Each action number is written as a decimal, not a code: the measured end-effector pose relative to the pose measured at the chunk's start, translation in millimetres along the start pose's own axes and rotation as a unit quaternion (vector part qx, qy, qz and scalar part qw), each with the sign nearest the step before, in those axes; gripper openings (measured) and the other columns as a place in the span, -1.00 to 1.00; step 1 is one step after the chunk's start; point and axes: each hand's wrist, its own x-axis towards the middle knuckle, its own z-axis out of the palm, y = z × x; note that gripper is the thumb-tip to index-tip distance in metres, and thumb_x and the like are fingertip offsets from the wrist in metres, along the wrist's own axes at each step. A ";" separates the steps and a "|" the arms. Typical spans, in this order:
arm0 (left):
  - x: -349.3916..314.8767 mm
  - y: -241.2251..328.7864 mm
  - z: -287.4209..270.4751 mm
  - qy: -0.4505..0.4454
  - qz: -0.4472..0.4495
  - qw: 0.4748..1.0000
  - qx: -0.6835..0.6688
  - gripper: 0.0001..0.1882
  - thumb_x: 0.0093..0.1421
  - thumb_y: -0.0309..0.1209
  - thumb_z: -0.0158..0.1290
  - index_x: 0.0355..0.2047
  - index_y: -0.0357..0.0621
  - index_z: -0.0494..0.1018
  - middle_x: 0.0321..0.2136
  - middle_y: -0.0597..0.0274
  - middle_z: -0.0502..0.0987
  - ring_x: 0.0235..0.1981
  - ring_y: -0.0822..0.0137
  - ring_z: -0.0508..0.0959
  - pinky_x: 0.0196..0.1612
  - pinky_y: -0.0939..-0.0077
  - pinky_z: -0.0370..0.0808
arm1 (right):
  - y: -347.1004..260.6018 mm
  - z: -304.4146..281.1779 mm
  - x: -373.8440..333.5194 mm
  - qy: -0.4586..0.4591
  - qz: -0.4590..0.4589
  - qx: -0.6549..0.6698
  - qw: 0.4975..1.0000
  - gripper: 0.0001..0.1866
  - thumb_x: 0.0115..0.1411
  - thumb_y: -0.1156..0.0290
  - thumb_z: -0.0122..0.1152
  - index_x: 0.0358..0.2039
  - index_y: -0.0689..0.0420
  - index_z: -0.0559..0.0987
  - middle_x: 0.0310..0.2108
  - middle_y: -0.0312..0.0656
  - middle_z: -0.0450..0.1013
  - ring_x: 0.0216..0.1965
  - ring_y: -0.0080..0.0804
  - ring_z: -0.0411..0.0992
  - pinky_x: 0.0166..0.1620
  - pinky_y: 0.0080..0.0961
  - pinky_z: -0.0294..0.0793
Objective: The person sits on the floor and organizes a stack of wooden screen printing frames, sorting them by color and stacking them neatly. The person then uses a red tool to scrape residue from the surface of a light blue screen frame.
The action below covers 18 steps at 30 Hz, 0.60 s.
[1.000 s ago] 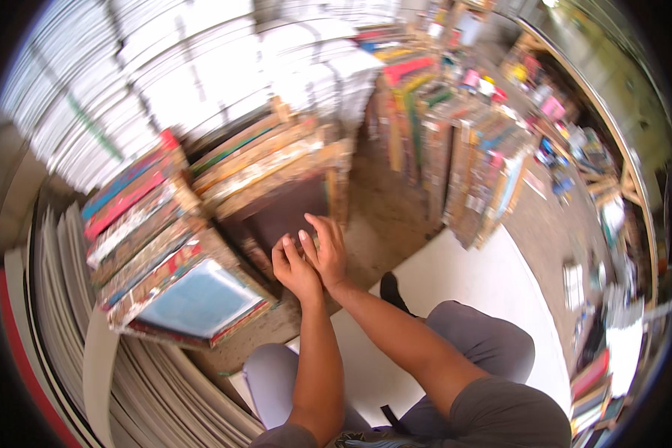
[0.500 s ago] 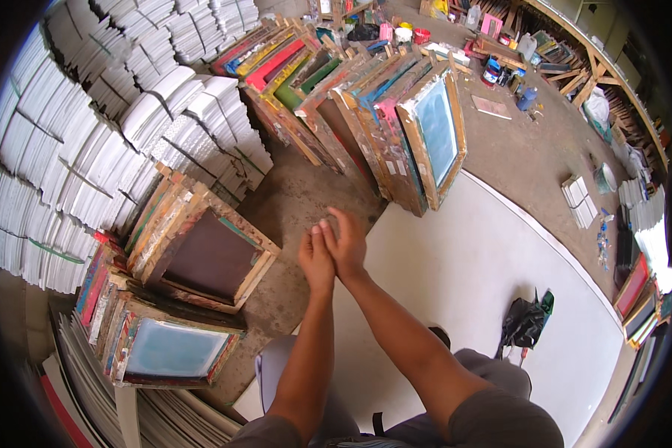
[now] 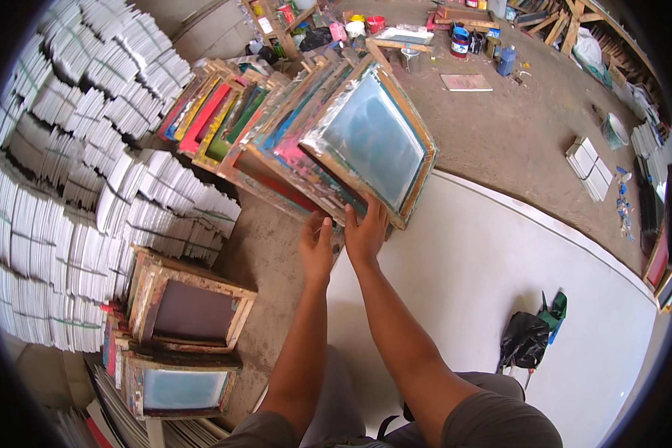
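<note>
Paint-stained wooden screen printing frames lean in a row ahead of me. The nearest frame has a pale blue mesh and a worn wooden border. My right hand is at its lower edge, fingers stretched out and overlapping the wood. Whether they press on it I cannot tell. Just to the left, my left hand is held up with its thumb and fingers apart, near the lower ends of the row. Nothing shows in its grasp.
White bundled sheets are stacked high on the left. More screen frames stand near them. A large white board lies on the floor, bearing a black plastic bag. Paint containers and a white bundle sit farther off.
My hands, pressed together before, have come apart and reached forward to the row of frames. The view has shifted, and the nearest blue-mesh frame appears larger and closer.
</note>
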 end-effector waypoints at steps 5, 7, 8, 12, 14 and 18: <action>40.7 0.3 45.0 -0.041 0.011 0.999 0.013 -0.30 0.37 -0.26 0.17 0.32 -0.53 0.22 0.20 -0.25 0.41 0.22 0.08 0.46 0.26 0.29 0.38 | 35.9 15.2 41.1 -0.011 -0.022 0.013 1.000 -0.45 0.23 0.29 0.35 0.20 0.15 0.45 0.11 0.04 0.43 0.21 0.10 0.33 0.22 -0.04 0.35; 49.4 3.7 60.4 -0.047 -0.001 0.999 0.021 -0.28 0.37 -0.29 0.17 0.34 -0.54 0.16 0.22 -0.27 0.39 0.22 0.08 0.45 0.25 0.31 0.39 | 46.0 19.3 53.4 -0.033 -0.002 0.006 0.999 -0.45 0.20 0.31 0.37 0.18 0.14 0.48 0.08 0.03 0.45 0.18 0.10 0.35 0.21 -0.04 0.36; 50.1 7.3 68.0 -0.045 -0.004 0.999 0.027 -0.26 0.37 -0.31 0.16 0.36 -0.55 0.11 0.22 -0.27 0.38 0.21 0.09 0.45 0.25 0.32 0.39 | 50.3 20.9 58.7 -0.045 0.008 0.003 0.999 -0.45 0.18 0.32 0.38 0.18 0.14 0.49 0.07 0.02 0.46 0.17 0.10 0.36 0.20 -0.04 0.36; 64.0 -2.9 86.6 -0.048 0.027 0.998 -0.040 -0.16 0.36 -0.35 0.17 0.42 -0.51 -0.08 0.19 -0.23 0.39 0.16 0.12 0.47 0.21 0.33 0.43 | 72.3 28.7 71.9 -0.085 -0.033 0.044 0.995 -0.49 0.10 0.38 0.41 0.09 0.13 0.57 -0.03 -0.03 0.52 0.07 0.06 0.42 0.14 -0.08 0.41; 67.5 0.5 93.9 -0.022 0.025 0.999 -0.015 -0.15 0.36 -0.35 0.17 0.42 -0.47 -0.09 0.10 -0.13 0.44 0.08 0.19 0.50 0.12 0.37 0.46 | 77.3 30.8 71.8 -0.093 -0.045 0.069 0.992 -0.52 0.05 0.41 0.41 0.04 0.13 0.60 -0.07 -0.06 0.54 0.02 0.04 0.45 0.10 -0.10 0.43; 73.9 -10.2 103.8 0.051 0.042 0.998 0.022 -0.21 0.37 -0.32 0.17 0.39 -0.47 -0.01 -0.01 -0.01 0.48 -0.07 0.31 0.52 -0.02 0.45 0.49 | 86.3 37.2 74.0 -0.084 -0.061 0.112 0.988 -0.55 0.01 0.44 0.41 -0.02 0.13 0.61 -0.10 -0.08 0.54 -0.03 0.02 0.45 0.03 -0.11 0.44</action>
